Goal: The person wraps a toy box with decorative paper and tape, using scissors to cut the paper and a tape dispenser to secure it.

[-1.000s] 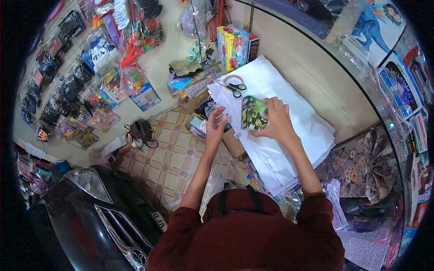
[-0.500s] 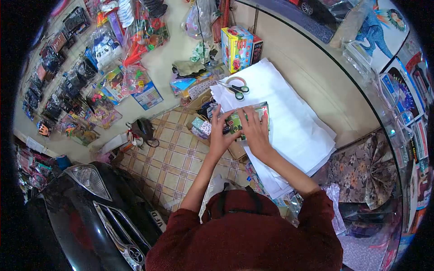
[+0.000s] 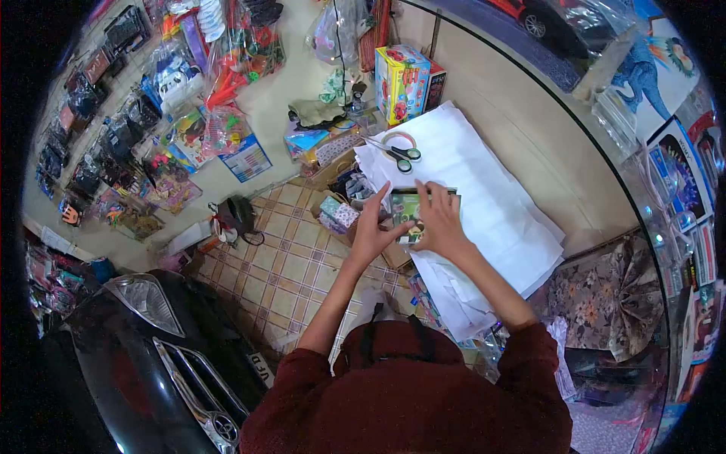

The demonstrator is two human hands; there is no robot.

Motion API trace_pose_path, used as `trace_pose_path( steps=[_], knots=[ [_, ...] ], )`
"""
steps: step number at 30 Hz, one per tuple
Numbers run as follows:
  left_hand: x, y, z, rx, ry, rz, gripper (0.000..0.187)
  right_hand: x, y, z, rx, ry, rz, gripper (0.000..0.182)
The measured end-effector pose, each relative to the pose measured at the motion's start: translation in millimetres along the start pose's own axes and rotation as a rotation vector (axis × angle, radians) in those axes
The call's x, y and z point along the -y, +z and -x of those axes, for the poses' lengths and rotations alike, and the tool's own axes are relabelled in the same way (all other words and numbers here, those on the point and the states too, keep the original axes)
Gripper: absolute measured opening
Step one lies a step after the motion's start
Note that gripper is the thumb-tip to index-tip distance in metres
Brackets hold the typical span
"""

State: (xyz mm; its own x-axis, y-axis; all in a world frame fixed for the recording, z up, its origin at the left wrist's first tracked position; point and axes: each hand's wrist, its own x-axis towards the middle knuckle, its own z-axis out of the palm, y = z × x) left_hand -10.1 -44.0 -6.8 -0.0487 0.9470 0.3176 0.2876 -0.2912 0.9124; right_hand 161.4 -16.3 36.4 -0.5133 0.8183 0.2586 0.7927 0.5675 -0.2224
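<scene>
A small green printed box [image 3: 405, 207] lies over the left part of the stacked white paper sheets [image 3: 499, 219]. My left hand [image 3: 370, 233] is at its left side, with the thumb on the box's near part and the forefinger by its far left corner. My right hand [image 3: 445, 227] reaches across the box's right half, fingers bent over the far edge and thumb at the near edge. Much of the box is hidden under the right hand. Farther up on the sheets lie scissors [image 3: 404, 156] with dark handles, beside a roll of tape [image 3: 398, 137].
A colourful carton [image 3: 399, 85] stands at the paper's far end. To the left is an open cardboard box [image 3: 325, 203] with small patterned packs [image 3: 338, 215]. A glass-topped case edge [image 3: 605, 140] curves along the right. A black toy car [image 3: 151, 356] stands lower left.
The green box has turned so its edges sit straighter. My right hand has moved slightly right, its thumb now at the near edge. My left fingers have shifted a little right.
</scene>
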Motion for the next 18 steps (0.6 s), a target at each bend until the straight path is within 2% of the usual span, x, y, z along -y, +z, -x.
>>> trace_pose_path(
  steps=[2,5,6,9,13,14,17,18],
  knots=[
    [16,2,-8,-0.024,-0.01,0.048,0.071,-17,0,-14,0.02,0.076,-0.019,0.138],
    [29,-4,-23,-0.035,0.035,0.017,0.062,-43,-5,-30,0.061,0.136,0.009,0.143],
    [31,-8,-25,-0.035,0.041,-0.012,0.057,-51,-6,-34,0.129,0.154,0.081,0.15],
    [43,-17,-36,-0.039,0.121,-0.077,0.045,-69,-9,-46,0.429,0.161,0.097,0.154],
    [54,-22,-49,-0.048,0.12,-0.027,0.034,-78,-14,-67,0.496,-0.047,-0.024,0.148],
    [56,-24,-54,-0.042,0.134,-0.062,0.033,-74,-14,-75,0.418,-0.097,0.007,0.127],
    [55,-29,-63,-0.017,0.168,-0.165,0.029,-65,11,-117,0.357,0.011,-0.266,0.1],
    [48,-29,-65,-0.004,0.174,-0.195,0.028,-60,23,-123,0.219,-0.046,-0.141,0.083]
  ],
)
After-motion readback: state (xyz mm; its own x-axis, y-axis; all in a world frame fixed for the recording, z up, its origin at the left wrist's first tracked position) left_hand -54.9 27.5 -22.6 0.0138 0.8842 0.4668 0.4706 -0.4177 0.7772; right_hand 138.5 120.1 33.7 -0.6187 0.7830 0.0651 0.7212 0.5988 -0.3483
